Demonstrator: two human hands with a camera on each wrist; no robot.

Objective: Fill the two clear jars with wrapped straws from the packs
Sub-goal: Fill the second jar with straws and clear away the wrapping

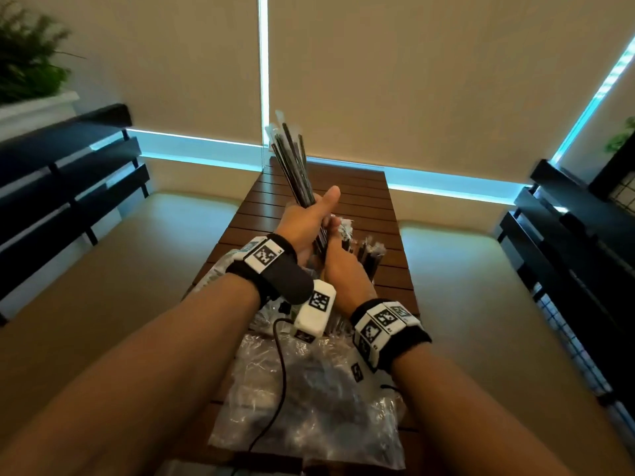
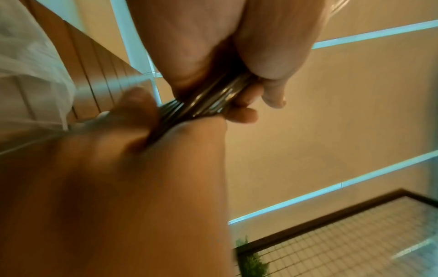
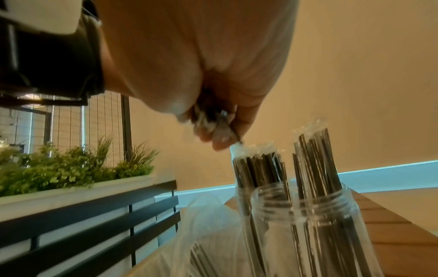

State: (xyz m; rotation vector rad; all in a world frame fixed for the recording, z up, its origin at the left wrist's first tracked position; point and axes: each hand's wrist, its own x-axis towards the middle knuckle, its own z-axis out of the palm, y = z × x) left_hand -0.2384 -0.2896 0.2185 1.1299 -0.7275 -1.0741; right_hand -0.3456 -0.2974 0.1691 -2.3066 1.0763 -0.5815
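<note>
My left hand [image 1: 309,218] grips a bundle of wrapped black straws [image 1: 295,159] and holds it upright above the wooden table [image 1: 357,190]. My right hand [image 1: 338,259] sits just below and curls its fingers round the bundle's lower end. In the left wrist view both hands close on the same bundle [image 2: 208,105], left hand [image 2: 142,146] below and right hand [image 2: 237,56] above. The right wrist view shows two clear jars [image 3: 272,204] [image 3: 331,215] standing side by side under the hand, each holding wrapped straws [image 3: 258,166]. In the head view the right hand mostly hides the jars.
A crumpled clear plastic pack [image 1: 309,407] lies on the near end of the table under my forearms, another bag [image 3: 206,224] beside the jars. Black slatted bench backs [image 1: 68,173] flank cushioned seats on both sides. A planter [image 3: 71,168] stands behind the left bench.
</note>
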